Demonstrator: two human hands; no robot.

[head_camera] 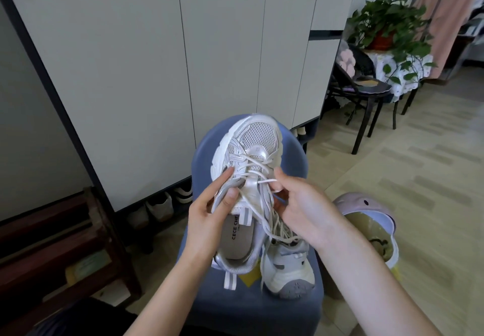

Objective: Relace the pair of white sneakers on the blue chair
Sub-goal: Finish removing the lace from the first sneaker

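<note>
The left hand grips the raised white sneaker at its left collar edge: the thumb lies over the rim beside the tongue, and the index finger extends along the left eyelet row. The right hand pinches the white shoelace between thumb and fingertips at the right eyelet row, where one lace run stretches taut across the tongue to the fingers. Upper lace runs cross the tongue toward the toe; the loose remainder hangs in loops below the right hand.

The held sneaker is tilted, toe pointing away from the person, opening toward the camera, with printed lettering visible on the insole. It is positioned above the seat of the blue chair. The second white sneaker rests on the chair seat, below and to the right of the first, partly covered by the hanging lace loops.

On the floor just right of the chair lies a pink clog. Behind the chair stands a tall white cabinet with shoes stored in the gap beneath it. Farther right: a black chair and a potted plant on a cloth-covered table.
</note>
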